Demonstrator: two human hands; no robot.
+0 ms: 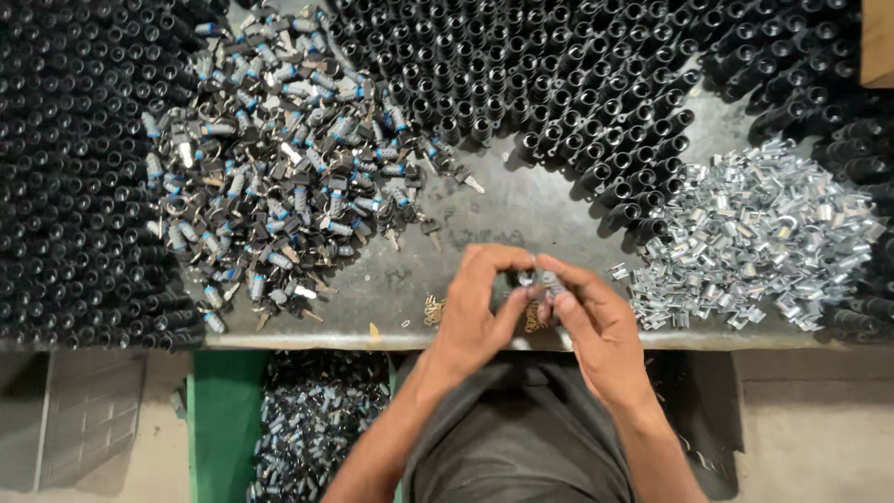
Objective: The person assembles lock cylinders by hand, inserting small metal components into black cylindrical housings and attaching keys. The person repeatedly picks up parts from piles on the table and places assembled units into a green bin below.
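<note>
**Two hands pinch a small metal part at the table's near edge**

At the lower middle of the frame, the left hand (477, 312) and the right hand (589, 321) meet just above the near edge of the grey table (521, 210). Their fingertips press together around a small silvery metal part (540, 281), which is pinched between thumbs and forefingers of both hands; most of it is hidden by the fingers, so its exact shape cannot be told. Just beside the hands, on the table, lie a few tiny brass-coloured pieces (434, 309).

To the right of the hands spreads a heap of shiny metal sleeves (754, 233). In the upper left of the frame lies a mixed pile of lock cylinders with keys (289, 158), silver and black with touches of blue. Rows of black tubes (559, 74), standing with open ends up, fill the top of the frame and run down the left and right edges.

Below the table edge, at the lower left, a green bin (219, 419) holds more dark and silvery parts. The person's grey shirt (521, 438) fills the lower middle.
</note>
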